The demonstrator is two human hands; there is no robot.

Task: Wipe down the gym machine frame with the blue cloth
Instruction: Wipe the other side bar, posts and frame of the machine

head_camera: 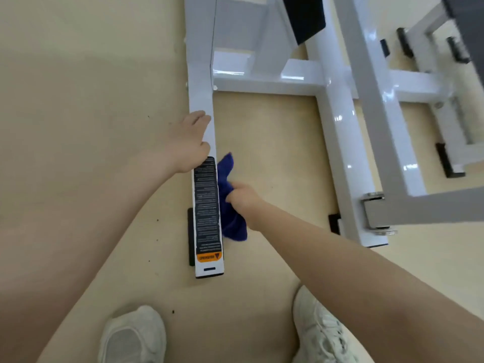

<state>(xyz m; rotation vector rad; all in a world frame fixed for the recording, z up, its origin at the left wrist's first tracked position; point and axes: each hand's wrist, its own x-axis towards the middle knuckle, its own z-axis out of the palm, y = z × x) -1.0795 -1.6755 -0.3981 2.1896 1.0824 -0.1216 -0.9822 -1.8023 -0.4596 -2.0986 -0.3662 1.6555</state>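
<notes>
- One blue cloth (230, 203) is gripped in the curled fingers of the right hand (243, 203) and is pressed against the right side of a white frame bar (203, 100).
- The left hand (187, 145) is laid on that bar at 11 o'clock from the cloth, fingers relaxed.
- One black label (207, 205) is borne on the bar.
- Two shoes (133, 334) are seen at 6 o'clock.
</notes>
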